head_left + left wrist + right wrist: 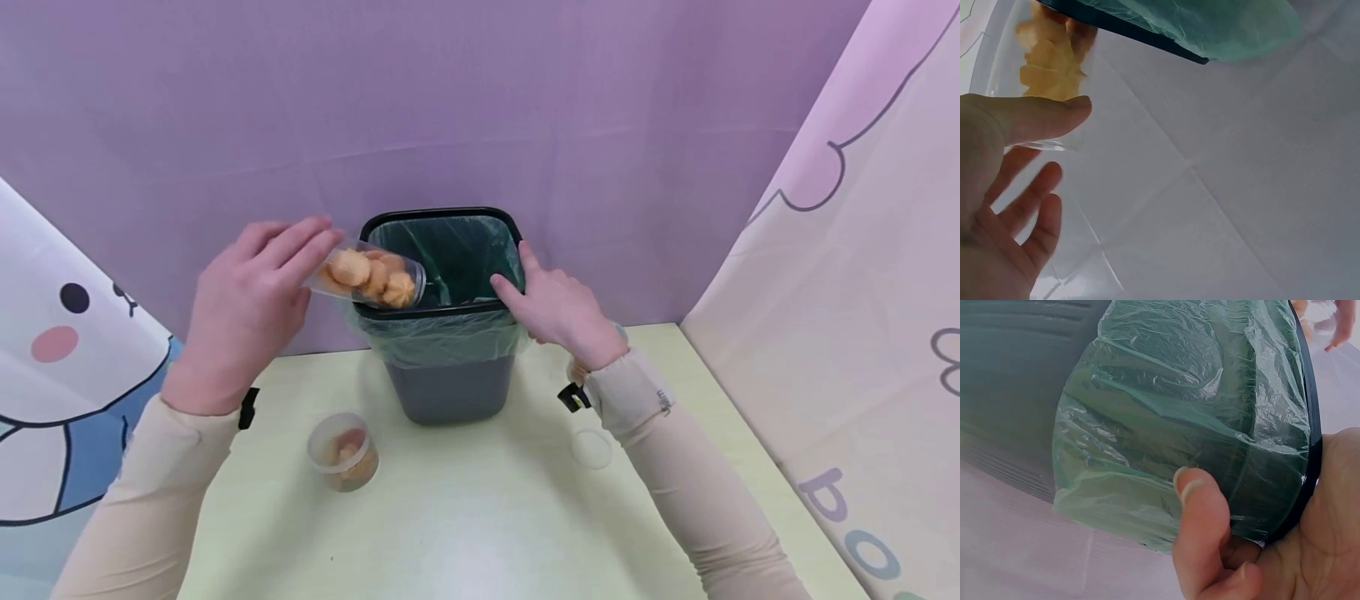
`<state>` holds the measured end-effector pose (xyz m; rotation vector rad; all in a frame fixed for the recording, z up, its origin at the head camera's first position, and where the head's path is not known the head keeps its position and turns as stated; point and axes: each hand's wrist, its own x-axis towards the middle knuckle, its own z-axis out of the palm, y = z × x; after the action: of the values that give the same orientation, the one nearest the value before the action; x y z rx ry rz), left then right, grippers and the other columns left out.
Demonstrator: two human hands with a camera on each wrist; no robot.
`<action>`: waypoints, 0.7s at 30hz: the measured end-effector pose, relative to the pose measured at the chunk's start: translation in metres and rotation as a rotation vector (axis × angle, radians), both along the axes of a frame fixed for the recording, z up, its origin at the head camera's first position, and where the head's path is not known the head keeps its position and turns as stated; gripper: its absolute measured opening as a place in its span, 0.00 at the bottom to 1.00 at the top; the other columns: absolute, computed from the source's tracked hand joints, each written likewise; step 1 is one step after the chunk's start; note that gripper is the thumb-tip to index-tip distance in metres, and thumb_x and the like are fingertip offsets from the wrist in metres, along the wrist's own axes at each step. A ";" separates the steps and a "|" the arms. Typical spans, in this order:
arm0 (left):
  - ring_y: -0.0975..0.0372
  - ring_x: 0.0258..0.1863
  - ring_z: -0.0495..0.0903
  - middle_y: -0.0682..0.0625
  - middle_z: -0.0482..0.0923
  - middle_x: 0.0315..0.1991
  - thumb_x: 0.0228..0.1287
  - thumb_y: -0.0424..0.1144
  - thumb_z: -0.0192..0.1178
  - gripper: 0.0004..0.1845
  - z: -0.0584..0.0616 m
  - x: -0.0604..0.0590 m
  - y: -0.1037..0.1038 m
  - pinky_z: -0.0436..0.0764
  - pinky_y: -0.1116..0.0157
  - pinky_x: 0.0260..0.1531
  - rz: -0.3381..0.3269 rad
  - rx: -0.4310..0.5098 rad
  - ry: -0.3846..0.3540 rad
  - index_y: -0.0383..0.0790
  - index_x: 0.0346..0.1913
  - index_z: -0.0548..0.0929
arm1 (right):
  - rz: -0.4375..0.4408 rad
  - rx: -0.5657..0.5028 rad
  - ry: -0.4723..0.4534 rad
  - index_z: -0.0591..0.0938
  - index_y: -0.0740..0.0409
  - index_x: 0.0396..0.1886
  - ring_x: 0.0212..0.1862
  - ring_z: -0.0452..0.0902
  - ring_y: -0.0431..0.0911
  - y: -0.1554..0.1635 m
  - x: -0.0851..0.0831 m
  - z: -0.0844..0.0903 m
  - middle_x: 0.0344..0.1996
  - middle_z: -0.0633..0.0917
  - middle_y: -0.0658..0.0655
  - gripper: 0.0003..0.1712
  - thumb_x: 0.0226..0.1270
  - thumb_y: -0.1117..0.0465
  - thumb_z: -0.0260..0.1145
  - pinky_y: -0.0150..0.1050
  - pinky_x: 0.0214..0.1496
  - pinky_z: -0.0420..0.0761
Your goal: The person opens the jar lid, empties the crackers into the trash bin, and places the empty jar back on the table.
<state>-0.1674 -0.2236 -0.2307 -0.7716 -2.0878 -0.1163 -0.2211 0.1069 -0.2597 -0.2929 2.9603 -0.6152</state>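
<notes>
A clear plastic cylindrical container [417,283] is held by the left hand [251,296], with thumb and fingers closed about its outer end. The container is tilted onto its side across the left part of the black rim [442,212] of a grey plastic bin [450,392], its far end directed into the bin opening. Golden-brown ridged cookies [375,279] are seen inside the container. Owing to the see-through plastic, it cannot be told with certainty whether the far end is uncovered.

The bin is lined with a thin translucent green bag [442,337], which is folded down over the outside of the rim. The bin is gripped at its right side by the right hand [562,312]; the rim is seated against the palm, and fingers are curled against the bag from outside.

The bin is stood upright on a pale surface [450,517]. A small round translucent tub [318,454], with tan and pinkish contents, is placed at its front left. A thin translucent disc [592,448] is laid flat at its front right. The area is backed by a purple cloth [465,100] and flanked by a pale printed panel [840,317] on the right.
</notes>
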 end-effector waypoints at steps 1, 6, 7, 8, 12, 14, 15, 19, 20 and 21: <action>0.44 0.51 0.75 0.44 0.78 0.61 0.48 0.16 0.68 0.34 0.000 0.000 0.001 0.80 0.44 0.39 -0.011 -0.002 0.011 0.40 0.61 0.81 | 0.001 0.000 0.001 0.34 0.43 0.81 0.22 0.80 0.47 0.000 0.000 0.000 0.19 0.83 0.53 0.51 0.70 0.25 0.38 0.45 0.26 0.74; 0.43 0.50 0.75 0.44 0.79 0.60 0.51 0.16 0.65 0.31 0.000 -0.001 0.005 0.79 0.44 0.38 -0.046 0.001 0.049 0.40 0.60 0.82 | -0.002 -0.001 0.004 0.35 0.43 0.81 0.22 0.80 0.47 0.000 -0.001 0.000 0.18 0.83 0.53 0.51 0.70 0.25 0.38 0.46 0.26 0.75; 0.43 0.50 0.75 0.44 0.79 0.60 0.51 0.16 0.65 0.31 0.000 -0.001 0.005 0.79 0.44 0.38 -0.049 0.002 0.051 0.40 0.60 0.82 | -0.004 -0.002 0.002 0.35 0.43 0.81 0.21 0.80 0.47 0.000 0.000 0.000 0.18 0.83 0.53 0.51 0.70 0.25 0.38 0.46 0.26 0.75; 0.43 0.50 0.75 0.44 0.79 0.60 0.52 0.16 0.64 0.30 0.000 -0.001 0.005 0.79 0.44 0.38 -0.050 -0.006 0.051 0.39 0.60 0.82 | -0.005 -0.002 0.002 0.35 0.42 0.81 0.21 0.80 0.47 0.000 -0.001 -0.001 0.18 0.83 0.53 0.51 0.70 0.24 0.38 0.46 0.27 0.75; 0.43 0.50 0.75 0.44 0.78 0.61 0.56 0.17 0.62 0.28 0.001 0.000 0.006 0.80 0.45 0.37 -0.053 -0.045 0.070 0.39 0.60 0.81 | -0.002 -0.002 0.006 0.35 0.41 0.81 0.21 0.80 0.47 0.000 -0.001 -0.003 0.18 0.83 0.53 0.51 0.68 0.23 0.37 0.46 0.28 0.75; 0.42 0.51 0.75 0.43 0.78 0.61 0.57 0.17 0.61 0.27 0.002 0.000 0.005 0.80 0.46 0.35 -0.055 -0.071 0.080 0.38 0.60 0.81 | 0.000 0.000 0.011 0.34 0.42 0.81 0.22 0.80 0.47 0.000 -0.001 -0.003 0.18 0.83 0.53 0.52 0.68 0.22 0.36 0.46 0.28 0.75; 0.42 0.51 0.75 0.43 0.78 0.61 0.57 0.17 0.61 0.27 0.002 0.000 0.005 0.80 0.46 0.34 -0.058 -0.075 0.086 0.39 0.60 0.81 | 0.000 0.000 0.012 0.34 0.42 0.81 0.22 0.80 0.46 0.000 -0.001 -0.004 0.18 0.83 0.52 0.52 0.68 0.22 0.36 0.46 0.28 0.75; 0.43 0.51 0.75 0.43 0.78 0.61 0.56 0.17 0.63 0.28 0.001 -0.001 0.006 0.79 0.46 0.32 -0.046 -0.067 0.083 0.39 0.60 0.81 | -0.003 0.003 0.016 0.34 0.42 0.81 0.22 0.80 0.46 0.000 -0.002 -0.004 0.18 0.83 0.52 0.52 0.68 0.22 0.36 0.46 0.28 0.75; 0.43 0.51 0.75 0.43 0.78 0.61 0.55 0.17 0.63 0.28 0.001 -0.001 0.006 0.79 0.46 0.32 -0.041 -0.060 0.082 0.39 0.60 0.81 | -0.003 0.002 0.017 0.34 0.42 0.81 0.22 0.80 0.46 0.000 -0.002 -0.004 0.18 0.83 0.52 0.51 0.68 0.23 0.36 0.46 0.28 0.75; 0.43 0.51 0.75 0.44 0.78 0.61 0.54 0.18 0.64 0.29 0.000 0.000 0.006 0.79 0.45 0.32 -0.035 -0.054 0.081 0.40 0.60 0.81 | -0.002 0.002 0.018 0.35 0.43 0.81 0.22 0.80 0.46 0.000 -0.002 -0.004 0.18 0.83 0.52 0.51 0.69 0.23 0.36 0.46 0.28 0.76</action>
<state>-0.1678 -0.2181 -0.2305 -0.8322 -2.0088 -0.0471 -0.2229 0.1067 -0.2633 -0.2965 2.9792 -0.6124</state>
